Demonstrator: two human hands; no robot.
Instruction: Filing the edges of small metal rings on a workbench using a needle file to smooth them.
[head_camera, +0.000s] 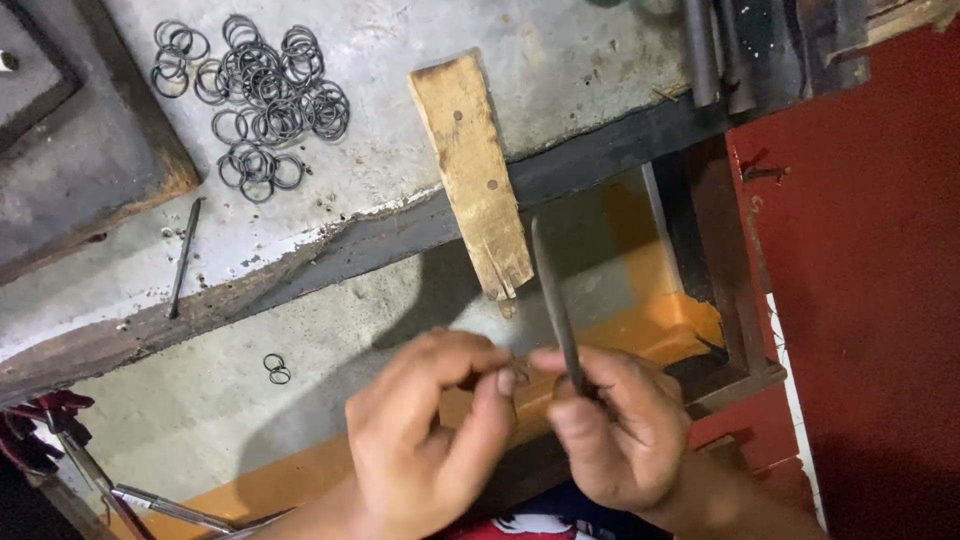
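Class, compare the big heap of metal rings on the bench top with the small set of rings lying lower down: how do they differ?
The heap of rings holds dozens, overlapping and spread wide; the small set of rings looks like just two, linked or touching. The heap lies on the upper bench top; the small set lies on the lower ledge. Both are thin, dark wire circles.

A pile of wire rings (255, 95) sits on the bench top (560, 70), left of the wooden block (472, 170), with a thin rod (184, 257) just below and two loose rings (276, 368) lower down.
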